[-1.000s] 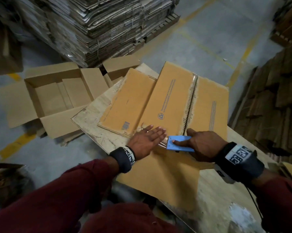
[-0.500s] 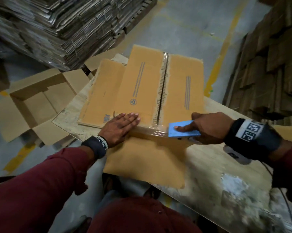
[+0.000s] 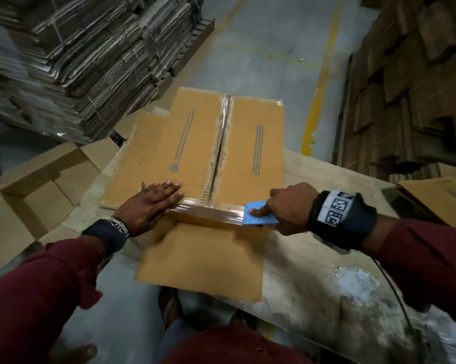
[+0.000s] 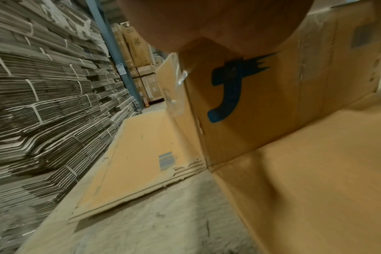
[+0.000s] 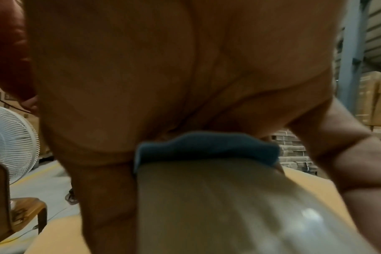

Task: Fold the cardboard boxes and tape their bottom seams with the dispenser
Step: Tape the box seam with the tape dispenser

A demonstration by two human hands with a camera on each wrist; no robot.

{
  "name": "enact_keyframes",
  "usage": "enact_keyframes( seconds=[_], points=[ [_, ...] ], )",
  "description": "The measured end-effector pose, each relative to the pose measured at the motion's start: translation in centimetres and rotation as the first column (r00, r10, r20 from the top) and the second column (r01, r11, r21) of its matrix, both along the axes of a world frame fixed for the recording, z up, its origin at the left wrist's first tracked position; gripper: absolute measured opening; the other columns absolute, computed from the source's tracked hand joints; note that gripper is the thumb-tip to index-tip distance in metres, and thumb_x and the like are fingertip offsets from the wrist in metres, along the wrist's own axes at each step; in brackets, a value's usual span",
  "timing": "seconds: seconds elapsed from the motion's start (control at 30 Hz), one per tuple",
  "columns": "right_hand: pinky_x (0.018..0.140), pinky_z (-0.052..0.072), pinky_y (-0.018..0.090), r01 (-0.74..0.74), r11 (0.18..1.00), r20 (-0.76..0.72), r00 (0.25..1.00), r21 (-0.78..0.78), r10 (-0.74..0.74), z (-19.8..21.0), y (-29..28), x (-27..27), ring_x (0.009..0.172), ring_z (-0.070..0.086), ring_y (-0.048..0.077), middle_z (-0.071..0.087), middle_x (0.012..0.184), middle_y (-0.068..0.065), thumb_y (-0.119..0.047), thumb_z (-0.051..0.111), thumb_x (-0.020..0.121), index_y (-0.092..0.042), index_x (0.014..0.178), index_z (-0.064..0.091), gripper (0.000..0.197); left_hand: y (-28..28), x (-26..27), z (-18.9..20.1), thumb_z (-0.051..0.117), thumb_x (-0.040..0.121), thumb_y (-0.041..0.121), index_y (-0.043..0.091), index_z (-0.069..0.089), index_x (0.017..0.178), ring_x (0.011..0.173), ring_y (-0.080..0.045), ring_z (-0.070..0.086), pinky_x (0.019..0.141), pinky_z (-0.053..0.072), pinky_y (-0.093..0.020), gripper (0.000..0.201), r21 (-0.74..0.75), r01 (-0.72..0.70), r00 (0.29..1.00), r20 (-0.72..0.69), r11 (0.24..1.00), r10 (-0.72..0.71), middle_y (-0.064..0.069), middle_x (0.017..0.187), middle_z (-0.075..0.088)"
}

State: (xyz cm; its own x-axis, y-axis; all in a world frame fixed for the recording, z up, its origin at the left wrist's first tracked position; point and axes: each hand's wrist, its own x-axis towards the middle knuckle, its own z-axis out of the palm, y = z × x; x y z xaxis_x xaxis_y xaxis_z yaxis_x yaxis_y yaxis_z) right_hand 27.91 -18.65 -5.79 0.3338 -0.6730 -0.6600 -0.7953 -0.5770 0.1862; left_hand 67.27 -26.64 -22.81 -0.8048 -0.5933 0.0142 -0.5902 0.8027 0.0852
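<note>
both hands work the near edge of the cardboard box [image 3: 195, 143] on the table [image 3: 326, 258]: the left hand [image 3: 153, 206] stays pressed flat with straight fingers, while the right hand [image 3: 287, 208], gripping the blue dispenser [image 3: 258, 215], has drawn the tape strip [image 3: 208, 212] further right.

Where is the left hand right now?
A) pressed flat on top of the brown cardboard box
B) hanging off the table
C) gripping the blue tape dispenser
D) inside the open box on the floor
A: the left hand lies with straight fingers on the brown cardboard box, beside the clear tape strip; the right hand holds the blue tape dispenser.
</note>
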Motion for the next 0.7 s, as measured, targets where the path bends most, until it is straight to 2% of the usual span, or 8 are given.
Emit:
enact_keyframes(
  seconds=[0.13, 0.23, 0.3, 0.37, 0.43, 0.5, 0.6, 0.7],
  points=[
    [0.074, 0.049, 0.033, -0.043, 0.999, 0.033, 0.999, 0.003, 0.043, 0.7, -1.4, 2.0, 0.104, 0.065, 0.030, 0.063, 0.121, 0.002, -0.051, 0.055, 0.095, -0.053, 0.149, 0.039, 0.057, -0.3, 0.9, 0.8, 0.031, 0.109, 0.042, 0.029, 0.016, 0.166, 0.159, -0.027, 0.016, 0.127, 0.014, -0.043, 0.060, 0.000, -0.047, 0.998, 0.035, 0.999, 0.047, -0.004, 0.172, 0.016],
    [0.081, 0.056, 0.037, -0.027, 0.999, 0.039, 0.999, 0.035, 0.026, 0.8, -1.6, 1.5, 0.100, 0.066, 0.031, 0.065, 0.116, 0.002, -0.049, 0.059, 0.092, -0.051, 0.147, 0.043, 0.058, 1.8, -1.0, 2.0, 0.043, 0.099, 0.061, 0.020, 0.025, 0.164, 0.157, -0.032, 0.021, 0.125, 0.019, -0.053, 0.079, -0.055, -0.075, 0.997, 0.025, 0.996, 0.077, -0.009, 0.171, 0.022],
    [0.078, 0.055, 0.036, -0.028, 0.999, 0.034, 0.999, 0.043, 0.026, 0.8, -1.4, 1.3, 0.099, 0.066, 0.032, 0.064, 0.116, 0.003, -0.045, 0.061, 0.089, -0.050, 0.148, 0.043, 0.062, 4.5, -4.3, 2.6, 0.054, 0.092, 0.065, 0.011, 0.035, 0.160, 0.155, -0.032, 0.028, 0.125, 0.021, -0.054, 0.089, -0.070, -0.072, 0.995, -0.075, 0.995, 0.067, -0.012, 0.168, 0.030],
    [0.076, 0.050, 0.034, -0.002, 0.999, 0.064, 0.998, 0.047, -0.001, 0.7, -1.4, 1.5, 0.100, 0.066, 0.032, 0.064, 0.118, 0.004, -0.046, 0.062, 0.089, -0.046, 0.147, 0.047, 0.060, 7.1, -9.6, 2.7, 0.060, 0.091, 0.063, 0.006, 0.040, 0.157, 0.153, -0.029, 0.033, 0.126, 0.023, -0.051, 0.090, -0.057, -0.015, 0.984, -0.179, 0.998, 0.005, -0.012, 0.165, 0.036],
    [0.077, 0.051, 0.034, 0.042, 0.998, 0.093, 0.995, 0.050, -0.046, 0.7, -1.6, 1.8, 0.098, 0.067, 0.032, 0.068, 0.112, 0.003, -0.050, 0.061, 0.089, -0.041, 0.139, 0.057, 0.051, 9.0, -15.0, 2.1, 0.059, 0.089, 0.066, 0.004, 0.036, 0.158, 0.155, -0.027, 0.030, 0.127, 0.019, -0.046, 0.095, 0.005, 0.005, 0.985, -0.173, 1.000, -0.004, -0.014, 0.165, 0.034],
    [0.080, 0.055, 0.035, 0.053, 0.997, 0.089, 0.994, 0.055, -0.058, 0.9, -2.0, 2.1, 0.096, 0.068, 0.032, 0.071, 0.107, 0.002, -0.053, 0.062, 0.089, -0.039, 0.133, 0.062, 0.047, 9.7, -17.7, 1.1, 0.056, 0.089, 0.067, 0.005, 0.024, 0.162, 0.158, -0.027, 0.020, 0.129, 0.016, -0.044, 0.102, 0.070, -0.072, 0.991, -0.108, 0.995, 0.079, -0.014, 0.169, 0.024],
    [0.081, 0.054, 0.036, 0.031, 0.995, 0.066, 0.997, 0.097, -0.037, 1.4, -2.1, 1.9, 0.098, 0.067, 0.032, 0.070, 0.111, 0.004, -0.049, 0.061, 0.090, -0.040, 0.139, 0.058, 0.050, 9.8, -17.5, 0.1, 0.056, 0.087, 0.060, 0.007, 0.016, 0.164, 0.159, -0.025, 0.013, 0.128, 0.018, -0.044, 0.102, 0.077, -0.119, 0.989, -0.075, 0.990, 0.125, -0.012, 0.171, 0.017],
    [0.079, 0.047, 0.032, 0.032, 0.992, 0.045, 0.998, 0.122, -0.038, 2.2, -1.8, 0.2, 0.106, 0.065, 0.030, 0.065, 0.122, 0.004, -0.045, 0.062, 0.091, -0.047, 0.149, 0.044, 0.061, 9.8, -17.5, 0.0, 0.056, 0.086, 0.056, 0.009, 0.016, 0.165, 0.160, -0.023, 0.011, 0.128, 0.016, -0.043, 0.100, 0.094, -0.113, 0.989, -0.089, 0.989, 0.121, -0.009, 0.172, 0.015]
  ],
)
